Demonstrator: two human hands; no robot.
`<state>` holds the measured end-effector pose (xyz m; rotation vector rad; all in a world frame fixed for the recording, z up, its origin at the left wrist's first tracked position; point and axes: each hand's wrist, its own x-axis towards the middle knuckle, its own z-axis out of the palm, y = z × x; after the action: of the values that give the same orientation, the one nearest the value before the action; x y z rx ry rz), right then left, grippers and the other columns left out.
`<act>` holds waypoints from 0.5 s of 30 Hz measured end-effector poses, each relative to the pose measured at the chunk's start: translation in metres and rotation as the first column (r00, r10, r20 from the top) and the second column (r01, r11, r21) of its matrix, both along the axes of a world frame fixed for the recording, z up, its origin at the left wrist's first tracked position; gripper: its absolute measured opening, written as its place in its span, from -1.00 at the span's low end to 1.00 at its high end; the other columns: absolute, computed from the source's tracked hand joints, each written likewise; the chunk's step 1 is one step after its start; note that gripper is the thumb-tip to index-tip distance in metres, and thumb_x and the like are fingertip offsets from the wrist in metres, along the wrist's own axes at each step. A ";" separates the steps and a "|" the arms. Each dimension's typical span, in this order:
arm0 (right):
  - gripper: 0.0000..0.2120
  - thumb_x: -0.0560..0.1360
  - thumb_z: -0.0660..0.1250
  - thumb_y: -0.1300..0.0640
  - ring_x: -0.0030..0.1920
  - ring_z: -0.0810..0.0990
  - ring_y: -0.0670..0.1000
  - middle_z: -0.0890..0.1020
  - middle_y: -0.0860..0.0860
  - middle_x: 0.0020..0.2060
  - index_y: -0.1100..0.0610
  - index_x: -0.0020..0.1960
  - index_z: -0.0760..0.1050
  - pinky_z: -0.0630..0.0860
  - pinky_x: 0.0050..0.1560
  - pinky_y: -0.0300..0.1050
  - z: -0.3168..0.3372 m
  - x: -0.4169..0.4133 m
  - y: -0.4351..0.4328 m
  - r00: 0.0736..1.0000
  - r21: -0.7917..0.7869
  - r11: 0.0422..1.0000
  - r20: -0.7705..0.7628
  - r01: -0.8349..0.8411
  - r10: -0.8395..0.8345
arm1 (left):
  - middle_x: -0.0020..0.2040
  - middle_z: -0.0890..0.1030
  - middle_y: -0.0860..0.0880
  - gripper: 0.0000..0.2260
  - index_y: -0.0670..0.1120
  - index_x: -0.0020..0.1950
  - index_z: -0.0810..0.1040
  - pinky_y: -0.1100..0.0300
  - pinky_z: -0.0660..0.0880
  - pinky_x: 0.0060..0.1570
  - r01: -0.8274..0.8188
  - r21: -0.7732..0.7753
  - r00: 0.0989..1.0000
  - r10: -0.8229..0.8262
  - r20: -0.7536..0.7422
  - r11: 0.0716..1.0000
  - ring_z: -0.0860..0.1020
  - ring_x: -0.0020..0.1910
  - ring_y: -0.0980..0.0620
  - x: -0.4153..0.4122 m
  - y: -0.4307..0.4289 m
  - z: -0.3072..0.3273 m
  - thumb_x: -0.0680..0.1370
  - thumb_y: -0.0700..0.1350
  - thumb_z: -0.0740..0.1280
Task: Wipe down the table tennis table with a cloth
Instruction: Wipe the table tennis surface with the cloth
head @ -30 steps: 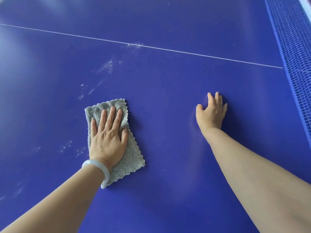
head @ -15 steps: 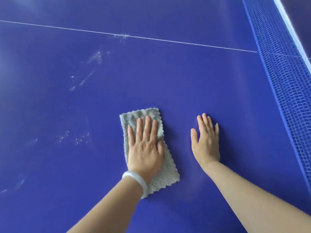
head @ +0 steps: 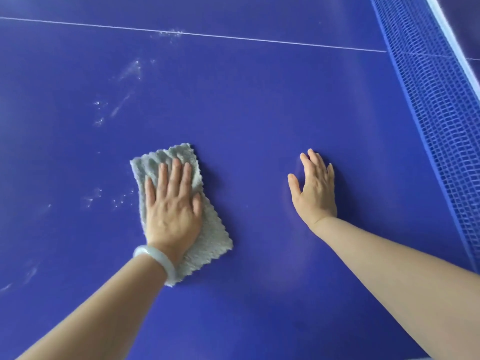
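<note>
A grey cloth point(head: 213, 229) lies flat on the blue table tennis table point(head: 259, 105). My left hand point(head: 172, 209) presses down on the cloth with straight fingers spread over its upper half; a pale bangle sits on that wrist. My right hand point(head: 315, 189) rests flat on the bare table surface, well to the right of the cloth, fingers straight and pointing away from me. White dusty smears point(head: 130, 71) mark the table beyond and to the left of the cloth, and smaller specks point(head: 111, 197) lie just left of it.
The blue net point(head: 436, 113) with its white top band runs along the right side. A thin white centre line point(head: 233, 37) crosses the table at the far end. Faint smears point(head: 28, 274) show at the lower left.
My left hand slid the cloth right and then back left and a little away from me. My right hand stayed flat on the table, now farther from the cloth.
</note>
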<state>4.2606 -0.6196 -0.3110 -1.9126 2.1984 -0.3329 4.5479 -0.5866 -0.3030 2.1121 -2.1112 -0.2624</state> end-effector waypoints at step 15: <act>-0.45 0.67 0.11 -0.02 0.60 0.02 0.04 0.11 0.08 0.60 0.17 0.59 0.14 -0.15 0.58 0.08 0.001 -0.002 0.003 0.998 0.005 0.998 -0.022 -0.055 0.055 | 0.60 0.08 0.07 -0.45 0.07 0.60 0.12 -0.17 0.07 0.51 0.500 -0.015 0.866 -0.500 -0.012 0.866 -0.01 0.59 -0.01 -0.075 0.101 -0.006 0.61 0.12 0.09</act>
<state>4.2584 -0.6168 -0.3097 -1.9794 2.1537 -0.2982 4.4734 -0.4852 -0.3094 1.5039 -2.6104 -0.3166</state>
